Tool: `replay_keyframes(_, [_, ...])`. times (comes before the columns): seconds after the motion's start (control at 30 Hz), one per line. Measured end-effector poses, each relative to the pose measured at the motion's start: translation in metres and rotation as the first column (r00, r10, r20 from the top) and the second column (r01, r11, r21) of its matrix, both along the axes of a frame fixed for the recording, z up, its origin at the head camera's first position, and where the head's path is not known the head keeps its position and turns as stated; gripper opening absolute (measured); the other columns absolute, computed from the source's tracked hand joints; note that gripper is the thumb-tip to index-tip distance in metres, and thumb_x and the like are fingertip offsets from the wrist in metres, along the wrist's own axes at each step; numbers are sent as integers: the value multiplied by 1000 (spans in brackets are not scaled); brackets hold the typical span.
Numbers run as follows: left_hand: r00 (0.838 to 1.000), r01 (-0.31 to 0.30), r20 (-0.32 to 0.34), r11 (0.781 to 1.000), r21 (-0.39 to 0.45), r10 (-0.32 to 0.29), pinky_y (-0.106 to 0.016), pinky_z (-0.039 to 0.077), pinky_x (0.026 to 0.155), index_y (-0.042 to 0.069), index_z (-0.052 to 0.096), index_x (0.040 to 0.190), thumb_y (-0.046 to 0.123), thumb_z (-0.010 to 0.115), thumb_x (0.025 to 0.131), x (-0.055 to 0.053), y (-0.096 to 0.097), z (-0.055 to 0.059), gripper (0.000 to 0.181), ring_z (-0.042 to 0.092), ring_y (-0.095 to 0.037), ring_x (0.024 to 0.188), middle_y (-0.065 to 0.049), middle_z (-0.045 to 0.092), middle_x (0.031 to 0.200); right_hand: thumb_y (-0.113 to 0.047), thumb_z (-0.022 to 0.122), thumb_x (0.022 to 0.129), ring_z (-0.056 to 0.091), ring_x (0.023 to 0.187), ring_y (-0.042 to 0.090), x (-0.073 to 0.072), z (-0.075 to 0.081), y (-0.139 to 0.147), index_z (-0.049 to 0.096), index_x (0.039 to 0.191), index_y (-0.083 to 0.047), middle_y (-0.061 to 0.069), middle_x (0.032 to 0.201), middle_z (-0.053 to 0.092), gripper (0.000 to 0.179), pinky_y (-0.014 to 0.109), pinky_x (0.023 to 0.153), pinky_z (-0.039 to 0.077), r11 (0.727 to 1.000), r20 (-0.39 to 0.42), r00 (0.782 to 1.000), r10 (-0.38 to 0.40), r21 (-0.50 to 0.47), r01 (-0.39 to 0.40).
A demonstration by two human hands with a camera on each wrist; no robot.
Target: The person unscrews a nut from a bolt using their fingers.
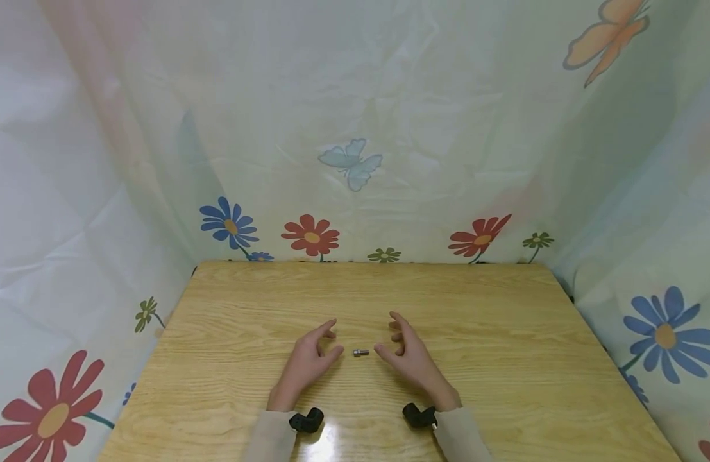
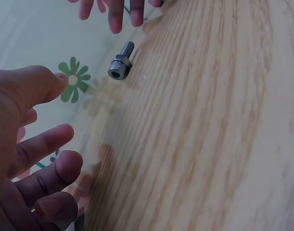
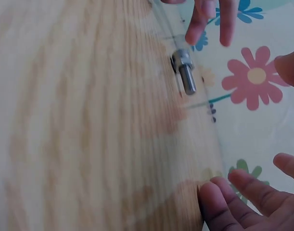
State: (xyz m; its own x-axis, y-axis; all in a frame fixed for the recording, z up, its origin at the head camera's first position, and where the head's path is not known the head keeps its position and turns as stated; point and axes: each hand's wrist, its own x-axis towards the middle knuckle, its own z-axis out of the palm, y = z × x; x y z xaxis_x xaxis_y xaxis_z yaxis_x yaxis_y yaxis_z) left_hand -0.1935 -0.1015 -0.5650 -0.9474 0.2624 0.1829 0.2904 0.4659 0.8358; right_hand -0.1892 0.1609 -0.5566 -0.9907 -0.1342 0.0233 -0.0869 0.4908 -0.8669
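A small silver socket-head bolt (image 1: 360, 353) lies on its side on the wooden table, its head toward my left hand and its shank toward my right. In the left wrist view the bolt (image 2: 121, 61) shows a hex recess in its head and what looks like a nut threaded up against it. The right wrist view shows the bolt's (image 3: 184, 72) shank end. My left hand (image 1: 310, 359) is just left of it, fingers loosely bent, holding nothing. On the other side my right hand (image 1: 412, 359) mirrors it, thumb near the shank but apart from it.
The light wood tabletop (image 1: 245, 301) reaches back to a hanging cloth (image 1: 424, 128) printed with flowers and butterflies, which also encloses both sides. Black wrist cameras (image 1: 306, 420) sit at both cuffs. A light glare shows on the table's near part.
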Motion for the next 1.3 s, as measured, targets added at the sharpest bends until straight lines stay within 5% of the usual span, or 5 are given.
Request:
replay_keyframes(0.37, [1000, -19, -21, 995, -94, 17, -21, 45, 55, 4, 69, 131, 21, 77, 93, 2, 13, -3, 43, 46, -1, 55, -5, 75, 106, -21, 82, 90, 63, 104, 23, 4, -10, -15, 52, 146, -2, 14, 127, 65, 66, 23, 80, 52, 998, -40, 999, 4, -59, -7])
replay_keyframes(0.63, [996, -82, -53, 975, -206, 72, -35, 57, 83, 13, 78, 114, 29, 79, 90, 5, 21, -3, 28, 71, -16, 96, 2, 77, 105, -14, 82, 89, 63, 91, 20, 5, -15, -24, 65, 129, 2, 14, 114, 69, 47, 21, 72, 50, 999, -103, 994, 24, -25, -27])
replay_keyframes(1.3, [990, -127, -89, 956, -264, 107, -28, 53, 70, 19, 82, 98, 26, 82, 88, 6, 35, -3, 12, 69, -9, 83, 11, 75, 87, 1, 76, 89, 59, 78, 5, 5, -16, -35, 74, 100, -4, 2, 91, 68, 12, 20, 68, 52, 996, -148, 989, 19, 85, -6])
